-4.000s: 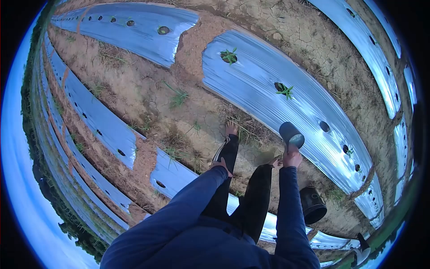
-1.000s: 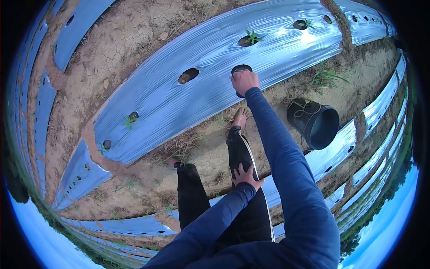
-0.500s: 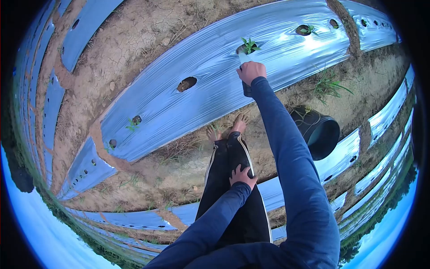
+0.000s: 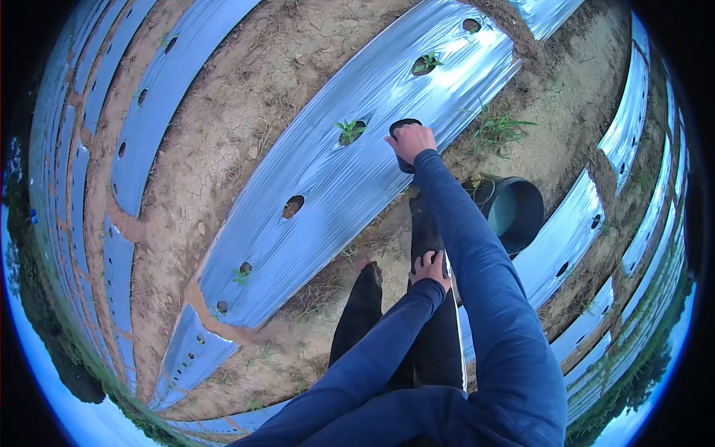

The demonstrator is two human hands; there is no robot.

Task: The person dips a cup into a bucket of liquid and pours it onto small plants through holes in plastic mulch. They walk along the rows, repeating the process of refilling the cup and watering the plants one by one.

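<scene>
Right hand is wrapped around a small black cup, held over the silver mulch sheet just beside a seedling; can't see what's in it. Left hand rests flat and empty on the thigh. Black bucket on the dirt nearby looks to have pale liquid inside.

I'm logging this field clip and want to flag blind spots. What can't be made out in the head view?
- Dark cup: mostly covered by the right hand; contents unseen.
- Black bucket: partly behind the right sleeve; fill level unclear.
- Left hand: rests on the leg, palm hidden.
- Far planting holes: too small to tell seedlings.
</scene>
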